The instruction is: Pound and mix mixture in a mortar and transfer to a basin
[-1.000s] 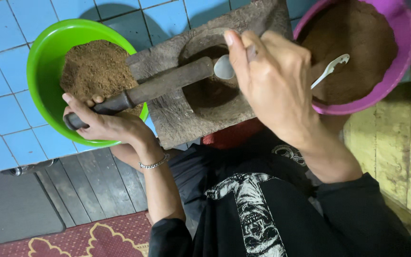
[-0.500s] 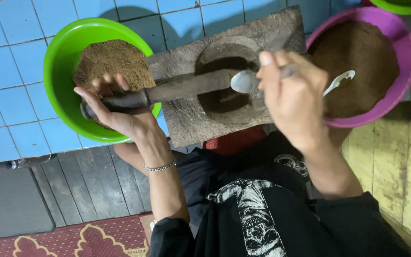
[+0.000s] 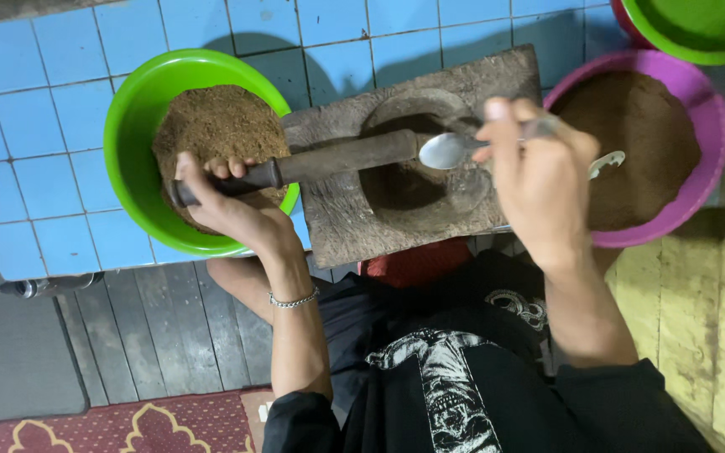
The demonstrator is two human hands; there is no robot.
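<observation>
Between my two hands sits the stone mortar (image 3: 430,168), a rough grey slab with a round hollow in the middle that has dark brown powder down in it. My left hand (image 3: 228,201) is wrapped tight around the dark handle end of the pestle (image 3: 329,162), which lies across the slab and pokes into the hollow. That hand is hovering right over the near edge of the green bowl (image 3: 132,143), which is heaped with lighter brown powder (image 3: 216,126). There's a thin chain bracelet (image 3: 294,299) on that wrist.

My right hand (image 3: 543,180) is pinching the handle of a metal spoon (image 3: 446,151), the spoon's bowl resting right at the tip of the pestle over the hollow. Just past that hand, on the outer side, is the purple bowl (image 3: 706,168) filled with darker brown powder, and a white plastic spoon (image 3: 607,162) peeks out of it next to my knuckles. A second green bowl (image 3: 698,33) is up beyond that one, mostly cut off.

Everything sits on blue tiled floor (image 3: 35,109); below my arms is my black printed shirt (image 3: 463,386).
</observation>
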